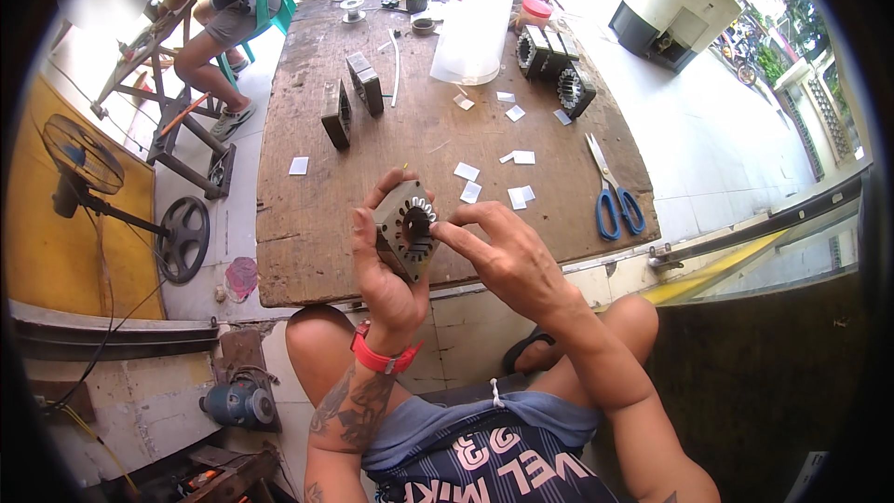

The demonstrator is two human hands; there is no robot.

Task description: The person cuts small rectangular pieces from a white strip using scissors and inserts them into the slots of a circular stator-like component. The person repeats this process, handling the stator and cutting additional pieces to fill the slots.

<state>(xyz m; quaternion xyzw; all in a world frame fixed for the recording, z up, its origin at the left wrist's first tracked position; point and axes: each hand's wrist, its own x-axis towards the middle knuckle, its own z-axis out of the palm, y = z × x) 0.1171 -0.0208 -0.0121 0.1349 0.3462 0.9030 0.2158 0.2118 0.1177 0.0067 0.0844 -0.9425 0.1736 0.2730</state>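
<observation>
My left hand [384, 265] grips a square dark metal stator core [406, 235] with a round slotted bore, held above the near edge of the wooden table [307, 224]. White paper liners sit in some of its upper slots. My right hand [498, 251] pinches at the core's upper right rim with thumb and forefinger, touching a white slot liner [425, 208]. A red band is on my left wrist.
Small white paper slips [467, 172] lie scattered on the table, with blue-handled scissors [612, 196] at the right. Two more cores [352, 98] stand mid-table, others [556, 65] at back right beside a white plastic jug [473, 30]. Another person [222, 9] sits at far left.
</observation>
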